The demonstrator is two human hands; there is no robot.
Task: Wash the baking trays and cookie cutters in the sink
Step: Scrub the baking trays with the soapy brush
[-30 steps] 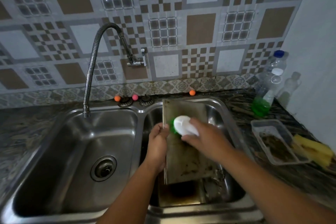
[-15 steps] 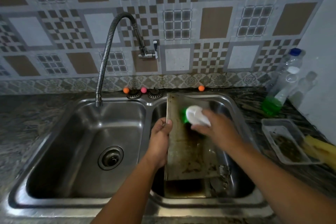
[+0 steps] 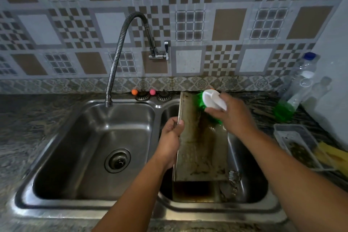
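Nearest the camera, the left hand (image 3: 170, 137) curls its grip around the left long edge of the baking tray (image 3: 201, 149), thumb over the rim, propping the tray tilted in the right basin of the sink (image 3: 62, 156). The tray's long axis runs away from the person, near end low in the basin, far end raised toward the wall. Dark grime streaks its face, and more metalware, too dim to identify, lies beneath it.

Farther up, the right hand (image 3: 231, 117) is wrapped around the white handle of a green-bristled scrub brush (image 3: 211, 103), bristles pressed on the tray's far right corner. The unscrubbed length therefore lies toward the person from the brush, so the next strokes probably pull back along that axis.

Beyond, the faucet (image 3: 120, 56) hangs over the left basin; no water is visibly running. A clear tub (image 3: 295, 145) sits on the table at right.
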